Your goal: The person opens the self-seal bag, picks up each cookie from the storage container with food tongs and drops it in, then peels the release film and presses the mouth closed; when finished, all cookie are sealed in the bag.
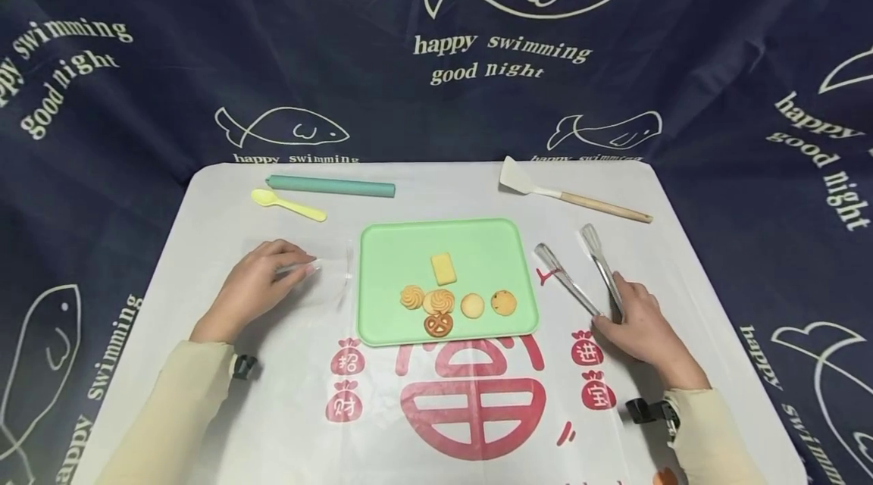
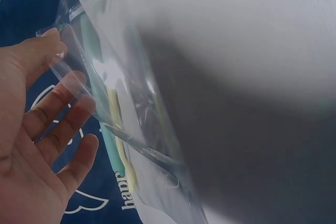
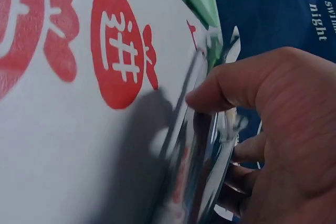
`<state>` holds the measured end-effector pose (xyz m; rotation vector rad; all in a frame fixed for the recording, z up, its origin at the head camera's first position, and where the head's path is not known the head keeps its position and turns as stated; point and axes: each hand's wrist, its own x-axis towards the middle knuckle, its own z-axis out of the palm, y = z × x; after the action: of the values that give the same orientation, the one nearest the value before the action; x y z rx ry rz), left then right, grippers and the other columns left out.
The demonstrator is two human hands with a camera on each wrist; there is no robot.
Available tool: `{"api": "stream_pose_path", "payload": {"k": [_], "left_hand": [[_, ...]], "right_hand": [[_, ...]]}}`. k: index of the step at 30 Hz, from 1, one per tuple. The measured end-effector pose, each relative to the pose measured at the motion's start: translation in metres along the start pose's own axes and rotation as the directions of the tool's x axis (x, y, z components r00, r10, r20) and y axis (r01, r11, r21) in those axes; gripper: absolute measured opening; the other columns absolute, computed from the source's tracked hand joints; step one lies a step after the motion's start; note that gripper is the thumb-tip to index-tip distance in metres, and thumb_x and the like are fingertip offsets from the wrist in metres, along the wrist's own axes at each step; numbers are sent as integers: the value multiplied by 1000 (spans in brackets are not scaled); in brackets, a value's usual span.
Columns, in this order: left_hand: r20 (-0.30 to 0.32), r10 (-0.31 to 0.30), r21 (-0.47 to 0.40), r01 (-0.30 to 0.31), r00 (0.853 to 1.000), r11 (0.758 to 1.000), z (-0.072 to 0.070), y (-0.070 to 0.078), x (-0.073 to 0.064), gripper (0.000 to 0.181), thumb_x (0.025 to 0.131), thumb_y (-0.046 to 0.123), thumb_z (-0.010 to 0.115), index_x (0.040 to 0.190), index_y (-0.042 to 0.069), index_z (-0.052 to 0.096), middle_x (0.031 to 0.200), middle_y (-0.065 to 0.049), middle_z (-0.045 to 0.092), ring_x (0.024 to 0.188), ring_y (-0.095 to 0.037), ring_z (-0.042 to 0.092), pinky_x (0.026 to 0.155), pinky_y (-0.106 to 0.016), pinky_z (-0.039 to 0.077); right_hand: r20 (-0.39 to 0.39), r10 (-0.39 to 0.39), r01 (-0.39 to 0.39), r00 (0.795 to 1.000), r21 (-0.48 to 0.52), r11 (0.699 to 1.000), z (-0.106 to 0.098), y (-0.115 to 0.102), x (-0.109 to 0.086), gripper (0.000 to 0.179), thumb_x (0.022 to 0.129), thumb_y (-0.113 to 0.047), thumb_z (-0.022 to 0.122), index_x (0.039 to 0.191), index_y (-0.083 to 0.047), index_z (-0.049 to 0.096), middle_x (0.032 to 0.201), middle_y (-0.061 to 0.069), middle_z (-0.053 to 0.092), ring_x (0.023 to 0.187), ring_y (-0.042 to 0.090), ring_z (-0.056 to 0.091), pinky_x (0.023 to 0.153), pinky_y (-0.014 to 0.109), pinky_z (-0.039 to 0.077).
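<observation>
My left hand (image 1: 262, 280) pinches the edge of a clear plastic bag (image 1: 334, 269) to the left of the green tray (image 1: 392, 242). The left wrist view shows the thumb and fingers at the bag's edge (image 2: 139, 114), its film hanging in folds. On the right, my right hand (image 1: 644, 326) holds metal tongs (image 1: 571, 289) with the thumb on one arm and the fingers by the other. The tongs' ends are spread, with nothing between them. Several cookies lie on the tray: a rectangular biscuit (image 1: 443, 269), swirled ones (image 1: 412, 297), round ones (image 1: 472, 306) and a pretzel shape (image 1: 439, 325).
Behind the left hand lie a yellow spoon (image 1: 289, 205) and a teal rod (image 1: 330, 186). A spatula (image 1: 580, 199) with a white head and wooden handle lies at the back right. The white tablecloth (image 1: 286, 409) carries red prints. Dark blue fabric (image 1: 382, 121) hangs around the table.
</observation>
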<state>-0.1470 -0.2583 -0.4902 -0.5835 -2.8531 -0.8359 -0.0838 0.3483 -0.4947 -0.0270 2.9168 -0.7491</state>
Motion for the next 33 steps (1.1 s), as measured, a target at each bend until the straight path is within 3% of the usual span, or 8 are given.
{"api": "stream_pose_path", "payload": {"k": [7, 12, 18, 19, 22, 25, 29, 33], "left_hand": [[-12, 13, -2, -13, 1000, 1000, 2, 2, 2, 17, 94, 20, 76, 107, 9, 79, 109, -4, 67, 106, -29, 60, 92, -50, 46], [-14, 21, -5, -21, 1000, 1000, 3, 3, 3, 17, 95, 21, 75, 107, 10, 79, 109, -3, 66, 105, -28, 60, 91, -50, 46], [11, -4, -5, 4, 1000, 1000, 2, 2, 2, 17, 96, 19, 74, 110, 10, 78, 111, -3, 66, 107, -27, 59, 93, -50, 45], [13, -8, -7, 8, 1000, 1000, 2, 2, 1, 18, 96, 19, 74, 111, 10, 78, 111, -3, 66, 108, -27, 59, 93, -50, 45], [16, -10, -13, 11, 1000, 1000, 2, 1, 1, 18, 97, 20, 73, 111, 10, 78, 112, -3, 66, 108, -27, 59, 94, -50, 45], [19, -14, -19, 15, 1000, 1000, 2, 0, 0, 18, 97, 21, 73, 111, 10, 78, 111, -3, 66, 109, -27, 59, 94, -50, 45], [22, -12, -28, 13, 1000, 1000, 3, 0, 0, 18, 97, 21, 73, 111, 10, 78, 112, -3, 66, 109, -28, 58, 95, -51, 45], [18, -3, -32, 4, 1000, 999, 4, 0, 0, 18, 97, 20, 73, 111, 10, 78, 112, -3, 66, 110, -28, 58, 95, -50, 45]], "right_hand": [[-32, -54, 54, 998, 5, 999, 1, 7, 0, 103, 90, -38, 78, 153, 16, 18, 136, 43, 36, 121, 56, 38, 92, 71, 39], [-77, -49, 52, 996, 43, 998, 0, 12, 3, 96, 88, -33, 82, 150, 17, 28, 132, 41, 44, 121, 57, 44, 96, 72, 37], [-80, -66, 78, 995, 157, 984, -5, 7, -1, 85, 88, -32, 83, 153, 1, 40, 139, 28, 47, 124, 49, 47, 95, 67, 38], [-77, -99, 110, 992, 162, 981, -5, 7, -1, 83, 87, -31, 84, 153, -2, 42, 140, 25, 48, 125, 46, 47, 99, 59, 40], [-60, -237, 244, 970, 156, 957, -5, 5, -3, 78, 85, -25, 86, 151, -11, 48, 138, 13, 55, 125, 32, 50, 104, 32, 39], [-42, -386, 389, 921, 121, 913, -5, 3, -3, 74, 79, -15, 90, 145, -15, 57, 133, 3, 61, 120, 21, 54, 99, 9, 32], [-10, -470, 469, 883, 64, 881, -8, -3, -3, 71, 73, -6, 92, 137, -15, 65, 129, 0, 65, 117, 19, 57, 99, 12, 35], [16, -491, 490, 871, 13, 871, -11, -7, -3, 67, 71, -3, 91, 134, -14, 68, 125, -1, 67, 114, 20, 60, 96, 15, 39]]}}
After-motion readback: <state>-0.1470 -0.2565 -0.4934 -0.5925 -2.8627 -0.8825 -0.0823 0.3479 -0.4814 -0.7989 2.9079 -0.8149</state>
